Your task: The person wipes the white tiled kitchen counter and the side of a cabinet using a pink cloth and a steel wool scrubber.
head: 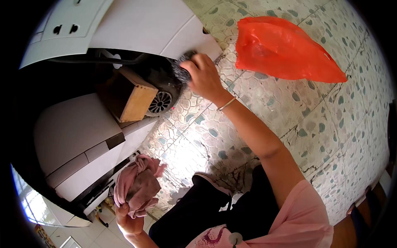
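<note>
My right hand (204, 74) grips a dark, shiny crumpled wad (183, 69), which looks like black plastic or a scouring pad. It is at the lower edge of a white cabinet panel (176, 28), above the dark opening. A dirty pink cloth (144, 184) hangs bunched in my left hand (130, 220), in front of a white tiled ledge (93, 167). Between the hands, a wooden box or drawer end (139, 104) juts from the opening. Beside it is a round black slotted part (160, 102); its kind is unclear.
A red plastic bag (279, 49) lies on the pebble-patterned floor tiles (263, 93). A white door with a socket plate (65, 29) is at upper left. A black pipe or hose (102, 60) crosses the opening. My knees in black trousers (192, 214) are below.
</note>
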Action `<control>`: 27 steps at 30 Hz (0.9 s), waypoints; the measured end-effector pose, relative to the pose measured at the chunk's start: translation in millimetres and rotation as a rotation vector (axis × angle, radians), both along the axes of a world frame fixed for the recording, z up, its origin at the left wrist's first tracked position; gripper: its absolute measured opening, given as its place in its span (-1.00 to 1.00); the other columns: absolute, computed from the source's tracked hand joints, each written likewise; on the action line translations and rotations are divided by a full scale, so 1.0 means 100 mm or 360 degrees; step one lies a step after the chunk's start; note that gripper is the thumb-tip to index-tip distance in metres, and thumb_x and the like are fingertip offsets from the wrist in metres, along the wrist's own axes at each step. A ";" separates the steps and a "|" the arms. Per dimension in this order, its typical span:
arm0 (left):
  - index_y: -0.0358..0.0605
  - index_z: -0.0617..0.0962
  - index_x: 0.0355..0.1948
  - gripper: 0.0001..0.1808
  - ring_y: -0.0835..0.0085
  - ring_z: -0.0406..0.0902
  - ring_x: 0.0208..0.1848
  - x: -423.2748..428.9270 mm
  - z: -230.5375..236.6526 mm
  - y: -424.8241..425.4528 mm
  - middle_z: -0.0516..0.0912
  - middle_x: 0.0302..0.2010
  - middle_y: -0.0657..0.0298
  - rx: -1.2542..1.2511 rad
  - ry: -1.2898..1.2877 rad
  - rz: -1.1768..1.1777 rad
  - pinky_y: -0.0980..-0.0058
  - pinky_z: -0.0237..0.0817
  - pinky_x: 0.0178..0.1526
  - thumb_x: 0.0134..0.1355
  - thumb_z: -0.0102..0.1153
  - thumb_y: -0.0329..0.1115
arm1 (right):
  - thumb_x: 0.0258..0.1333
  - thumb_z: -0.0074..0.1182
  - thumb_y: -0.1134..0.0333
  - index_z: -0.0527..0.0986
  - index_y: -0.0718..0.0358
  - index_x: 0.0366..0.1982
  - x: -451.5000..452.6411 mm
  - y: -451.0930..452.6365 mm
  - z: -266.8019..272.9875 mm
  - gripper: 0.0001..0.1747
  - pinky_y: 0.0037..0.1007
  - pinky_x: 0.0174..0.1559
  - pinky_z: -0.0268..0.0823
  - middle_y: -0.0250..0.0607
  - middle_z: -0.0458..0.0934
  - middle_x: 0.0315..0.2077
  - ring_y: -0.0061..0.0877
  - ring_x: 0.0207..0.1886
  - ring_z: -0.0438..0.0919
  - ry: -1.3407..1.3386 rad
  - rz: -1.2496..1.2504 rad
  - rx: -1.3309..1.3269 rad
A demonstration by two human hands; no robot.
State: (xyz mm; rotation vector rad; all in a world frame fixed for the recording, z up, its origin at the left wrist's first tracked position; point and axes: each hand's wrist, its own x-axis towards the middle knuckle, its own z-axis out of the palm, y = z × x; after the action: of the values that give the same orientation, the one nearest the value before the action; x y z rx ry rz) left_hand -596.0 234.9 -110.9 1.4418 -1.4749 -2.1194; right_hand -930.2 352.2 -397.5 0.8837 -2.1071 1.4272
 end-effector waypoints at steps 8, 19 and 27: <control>-0.15 0.25 0.31 -0.28 0.12 0.33 0.25 0.08 0.01 0.14 0.34 0.29 0.13 0.0039 0.0140 -0.0109 -0.04 0.23 0.15 0.14 0.15 -0.17 | -0.04 0.21 0.36 0.50 0.18 -0.31 -0.13 0.22 0.37 -0.80 -0.34 -0.26 0.34 -0.24 0.39 -0.33 -0.36 -0.33 0.44 -0.0743 0.0316 -0.0031; -0.31 0.17 0.31 -0.31 0.44 0.48 -0.32 -0.73 -0.11 0.36 0.42 0.15 -0.03 0.0652 0.0223 -0.0686 0.27 0.34 -0.03 0.23 0.08 -0.26 | -0.25 0.17 0.54 0.33 0.21 -0.13 -0.21 0.20 1.77 -0.49 -0.22 -0.09 0.33 -0.04 0.25 -0.13 -0.13 -0.11 0.40 0.0197 0.0284 -0.0439; -0.30 0.17 0.31 -0.30 0.44 0.48 -0.31 -1.06 -0.05 0.48 0.42 0.15 -0.03 0.0742 0.0400 -0.1016 0.26 0.34 -0.03 0.22 0.09 -0.25 | -0.23 0.18 0.62 0.28 0.19 -0.03 -0.06 0.64 1.20 -0.38 -0.26 -0.03 0.37 -0.04 0.21 0.03 -0.13 -0.02 0.44 -0.0293 0.0341 0.0212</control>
State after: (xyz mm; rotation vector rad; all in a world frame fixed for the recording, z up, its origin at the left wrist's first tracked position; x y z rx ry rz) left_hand -702.0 283.4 -116.2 0.8014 -1.5467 -3.0548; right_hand -936.3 416.1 -277.5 1.0952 -2.3239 1.5398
